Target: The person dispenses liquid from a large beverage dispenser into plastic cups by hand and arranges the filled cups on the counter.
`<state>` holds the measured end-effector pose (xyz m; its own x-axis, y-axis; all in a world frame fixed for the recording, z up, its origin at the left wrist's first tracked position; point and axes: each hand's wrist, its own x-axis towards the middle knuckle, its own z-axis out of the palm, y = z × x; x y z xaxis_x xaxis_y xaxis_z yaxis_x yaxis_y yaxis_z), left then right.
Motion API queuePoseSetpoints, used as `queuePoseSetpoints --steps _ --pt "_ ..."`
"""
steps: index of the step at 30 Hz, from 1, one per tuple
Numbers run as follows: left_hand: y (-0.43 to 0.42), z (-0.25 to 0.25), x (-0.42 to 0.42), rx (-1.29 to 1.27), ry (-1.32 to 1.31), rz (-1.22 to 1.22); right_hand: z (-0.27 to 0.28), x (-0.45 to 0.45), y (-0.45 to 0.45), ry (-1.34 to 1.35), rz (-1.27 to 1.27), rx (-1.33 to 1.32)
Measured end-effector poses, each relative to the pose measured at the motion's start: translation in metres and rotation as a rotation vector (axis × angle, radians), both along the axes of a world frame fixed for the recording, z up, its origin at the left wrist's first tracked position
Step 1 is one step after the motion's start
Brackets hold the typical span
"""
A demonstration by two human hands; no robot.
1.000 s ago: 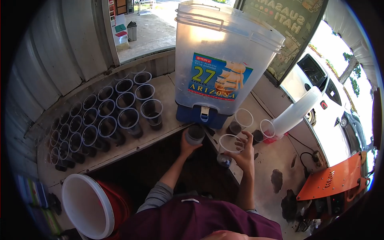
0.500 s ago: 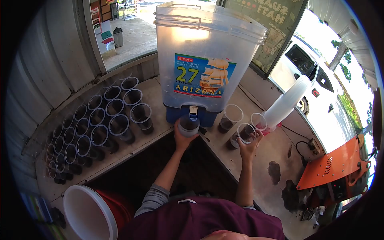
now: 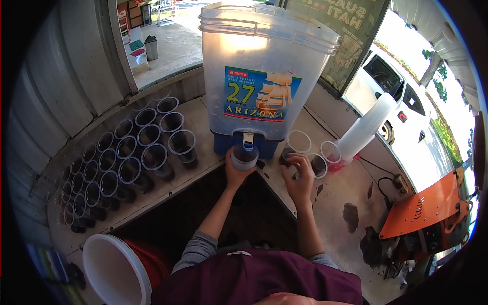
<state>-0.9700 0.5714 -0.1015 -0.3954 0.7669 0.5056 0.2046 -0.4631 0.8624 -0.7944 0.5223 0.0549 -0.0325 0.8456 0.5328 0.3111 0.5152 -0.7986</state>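
Observation:
My left hand (image 3: 237,174) is wrapped round a clear plastic cup (image 3: 245,156) under the tap (image 3: 248,140) of the large see-through dispenser (image 3: 254,56), which has a blue base. My right hand (image 3: 299,178) has its fingers apart and holds nothing; it is just in front of a cup of dark drink (image 3: 299,142) and beside another cup (image 3: 318,165), both standing on the right counter. On the left counter, several cups of dark drink (image 3: 154,157) stand in rows.
A long stack of empty cups (image 3: 366,127) leans at the right, near a cable and socket (image 3: 400,185). An orange metal device (image 3: 422,206) is at far right. A white bucket (image 3: 114,269) stands front left. Dark stains mark the right counter (image 3: 335,234).
My left hand has brought its cup up under the tap. My right hand has let go of its cup, now standing on the counter, and has moved left.

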Motion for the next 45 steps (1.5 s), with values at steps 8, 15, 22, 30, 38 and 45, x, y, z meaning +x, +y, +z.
queuePoseSetpoints --steps 8,15,22,30,38,45 --pt "0.008 -0.005 0.006 0.014 -0.068 -0.016 -0.094 -0.061 0.072 -0.315 0.006 -0.058" --pt "-0.005 0.013 -0.003 -0.134 0.004 -0.038 -0.076 -0.074 0.070 -0.153 -0.042 -0.192" --pt "-0.053 -0.035 -0.018 -0.387 0.157 -0.175 -0.079 -0.071 0.081 -0.115 0.131 -0.113" --pt "-0.101 -0.066 -0.026 -0.778 0.284 -0.605 -0.074 -0.075 0.070 -0.074 0.128 -0.120" --pt "-0.161 -0.015 0.002 -0.525 0.287 -1.198 -0.075 -0.076 0.072 0.022 0.166 -0.201" --pt "-0.167 -0.016 -0.005 -0.513 0.094 -1.263 -0.088 -0.076 0.074 -0.008 0.187 -0.155"
